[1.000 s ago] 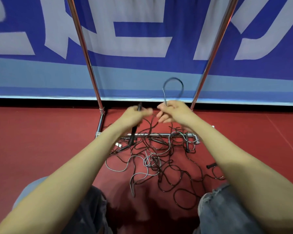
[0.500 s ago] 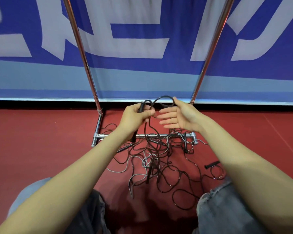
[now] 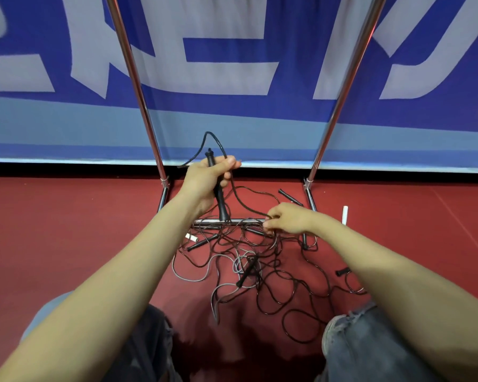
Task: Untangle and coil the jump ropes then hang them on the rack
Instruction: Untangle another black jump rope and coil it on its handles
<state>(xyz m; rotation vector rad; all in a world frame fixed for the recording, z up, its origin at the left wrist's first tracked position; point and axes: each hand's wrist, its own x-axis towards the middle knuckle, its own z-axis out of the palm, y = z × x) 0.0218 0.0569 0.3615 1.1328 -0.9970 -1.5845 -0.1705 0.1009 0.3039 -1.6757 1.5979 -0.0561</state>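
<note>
Untangling stage of the jump ropes [image 3: 260, 271], judged to be early: nothing is seen coiled or hung on the rack [image 3: 138, 86]. One black handle [image 3: 222, 208] is gripped in the left hand [image 3: 204, 183] at the centre of the frame, with fingers and thumb curled round it. Its cord [image 3: 208, 133] arches above the fist and runs down to the right. That cord is pinched between the fingertips of the right hand [image 3: 290, 219], which is lower and to the right, just above the rack's base bar [image 3: 243, 221]. The other ropes lie knotted on the red floor [image 3: 66, 230], beneath and below both hands. For a clean result, the cord should be followed along from the held handle and drawn free loop by loop. Hard pulling is to be avoided, since it is likely to tighten the crossings. Freed coils are best laid into the left hand beside the handle.
</note>
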